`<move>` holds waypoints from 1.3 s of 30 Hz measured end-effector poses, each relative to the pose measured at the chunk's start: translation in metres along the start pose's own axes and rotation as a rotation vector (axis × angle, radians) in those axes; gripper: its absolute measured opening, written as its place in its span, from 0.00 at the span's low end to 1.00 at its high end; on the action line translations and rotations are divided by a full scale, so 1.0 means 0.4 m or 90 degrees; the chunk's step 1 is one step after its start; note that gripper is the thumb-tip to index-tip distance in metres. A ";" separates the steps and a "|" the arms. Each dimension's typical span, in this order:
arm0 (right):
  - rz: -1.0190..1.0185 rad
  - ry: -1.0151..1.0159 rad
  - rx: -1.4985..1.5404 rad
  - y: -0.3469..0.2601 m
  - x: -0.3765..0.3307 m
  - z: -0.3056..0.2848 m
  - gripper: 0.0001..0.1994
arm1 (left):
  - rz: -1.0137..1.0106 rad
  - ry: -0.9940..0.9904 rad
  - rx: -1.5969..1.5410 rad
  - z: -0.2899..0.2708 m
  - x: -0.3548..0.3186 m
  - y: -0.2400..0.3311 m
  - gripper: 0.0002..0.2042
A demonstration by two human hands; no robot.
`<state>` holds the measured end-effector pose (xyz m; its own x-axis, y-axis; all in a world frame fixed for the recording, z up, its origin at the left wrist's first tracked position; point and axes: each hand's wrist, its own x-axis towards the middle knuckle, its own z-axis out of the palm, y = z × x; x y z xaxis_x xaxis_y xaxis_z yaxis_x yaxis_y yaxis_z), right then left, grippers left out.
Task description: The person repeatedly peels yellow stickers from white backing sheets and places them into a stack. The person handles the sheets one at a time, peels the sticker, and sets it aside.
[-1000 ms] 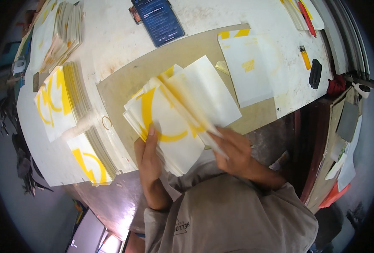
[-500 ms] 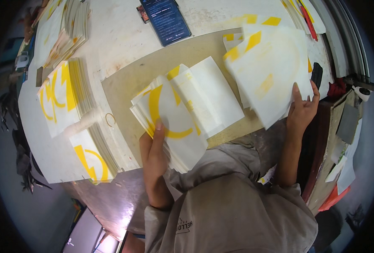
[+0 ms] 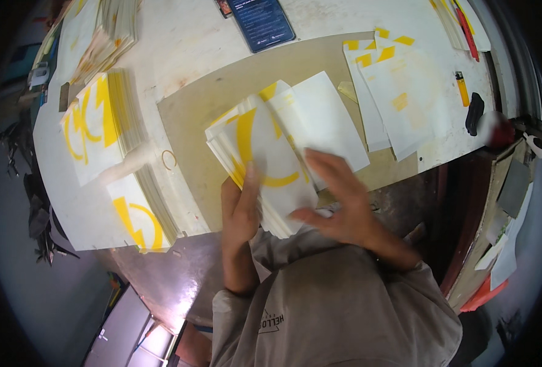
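Observation:
My left hand [image 3: 241,208] grips a thick stack of white paper sheets with yellow print [image 3: 265,153] by its near left side, thumb on top. The stack is tilted over the table's front edge. My right hand [image 3: 344,205] is at the stack's right side, thumb and fingers apart, slightly blurred; whether it touches the top sheet I cannot tell. Just beyond, a plain white sheet [image 3: 329,122] lies next to the stack, partly covered by it. Farther right, overlapping white sheets with yellow marks [image 3: 399,98] lie on the tan mat [image 3: 203,104].
Bundles of similar printed sheets [image 3: 96,122] stand along the table's left side, beside a rubber band [image 3: 169,160]. At the back is a phone [image 3: 261,24]. A yellow lighter [image 3: 462,88], a black object [image 3: 475,114] and a red tool [image 3: 466,33] lie at the right.
My right hand has let go of a sheet at the right-hand pile and moved left to the stack. That sheet now lies on the pile. The left hand still holds the stack.

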<state>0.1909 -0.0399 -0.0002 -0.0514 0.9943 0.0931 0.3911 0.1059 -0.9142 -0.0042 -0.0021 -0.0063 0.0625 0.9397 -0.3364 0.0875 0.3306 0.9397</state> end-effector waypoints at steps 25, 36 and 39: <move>0.290 0.224 0.059 0.118 -0.016 -0.083 0.17 | -0.044 0.025 -0.036 0.011 0.004 0.002 0.17; 0.255 0.208 -0.081 0.103 -0.018 -0.068 0.14 | -0.035 0.028 -0.034 0.002 0.003 -0.011 0.16; 0.224 0.071 -0.116 0.084 -0.026 -0.092 0.08 | -0.051 0.058 -0.059 0.010 0.000 -0.007 0.16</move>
<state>0.2386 -0.0463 -0.0174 0.2104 0.9641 -0.1618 0.5237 -0.2509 -0.8141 -0.0003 -0.0033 -0.0093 -0.0324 0.9125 -0.4079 -0.0035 0.4080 0.9130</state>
